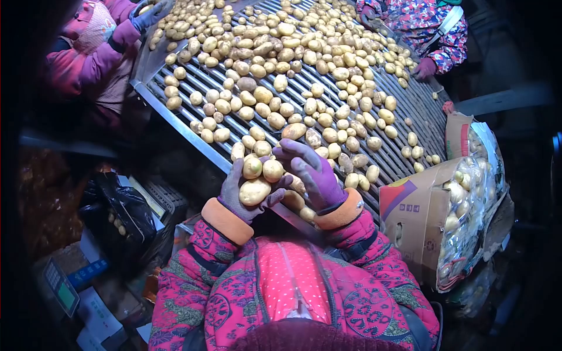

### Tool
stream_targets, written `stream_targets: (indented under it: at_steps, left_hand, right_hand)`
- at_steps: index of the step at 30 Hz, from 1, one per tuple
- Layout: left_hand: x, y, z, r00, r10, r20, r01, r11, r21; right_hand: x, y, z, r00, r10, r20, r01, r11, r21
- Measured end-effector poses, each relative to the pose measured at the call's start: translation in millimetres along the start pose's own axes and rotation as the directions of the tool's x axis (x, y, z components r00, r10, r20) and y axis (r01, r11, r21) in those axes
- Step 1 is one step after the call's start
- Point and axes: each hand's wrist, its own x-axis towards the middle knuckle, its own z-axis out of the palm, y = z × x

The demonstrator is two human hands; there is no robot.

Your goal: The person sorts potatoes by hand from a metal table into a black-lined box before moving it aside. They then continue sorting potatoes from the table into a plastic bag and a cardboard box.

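Note:
My left hand point(239, 190), in a purple glove, is cupped round several potatoes point(254, 191) at the near edge of the roller table. Its fingers curl about them from the left and below. My right hand point(313, 175), gloved too, is just to the right, its fingers spread and bent over the potatoes at the edge. Whether its palm touches one is hidden. Many loose potatoes point(276, 120) lie on the metal rollers point(196, 111) beyond both hands.
Co-workers stand at the upper left point(96, 52) and upper right, with gloved hands at the table. An open cardboard box point(415, 213) of bagged potatoes stands at the right. At the left are a black plastic bag point(120, 205) and a scale display point(61, 286).

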Motion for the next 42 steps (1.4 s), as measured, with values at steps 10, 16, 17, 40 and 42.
stream_targets:
  at_steps: [10,16,17,40,42]
  left_hand:
    - [10.1,-17.1,-2.5,0.976,0.034,-0.216,0.019,0.971,0.240]
    - [-16.0,-9.8,-12.4,0.988,-0.053,-0.144,0.058,0.998,0.029]
    - [-19.3,-4.8,-25.9,0.999,-0.050,-0.009,0.050,0.999,-0.013]
    - [-68.3,40.9,0.1,0.960,0.274,-0.059,-0.227,0.884,0.408]
    - [-40.2,34.5,8.9,0.968,0.249,-0.007,-0.210,0.831,0.515]
  right_hand:
    - [18.4,-4.2,14.2,0.932,-0.086,0.351,0.284,0.775,-0.565]
    - [26.3,0.2,13.2,0.999,0.037,0.025,-0.034,0.990,-0.133]
    - [34.6,9.4,5.0,0.994,-0.021,-0.106,0.011,0.996,-0.090]
    - [78.0,70.7,-90.8,0.916,-0.361,-0.178,0.076,0.590,-0.804]
    - [75.6,69.2,-87.0,0.923,-0.340,-0.183,0.041,0.556,-0.830]
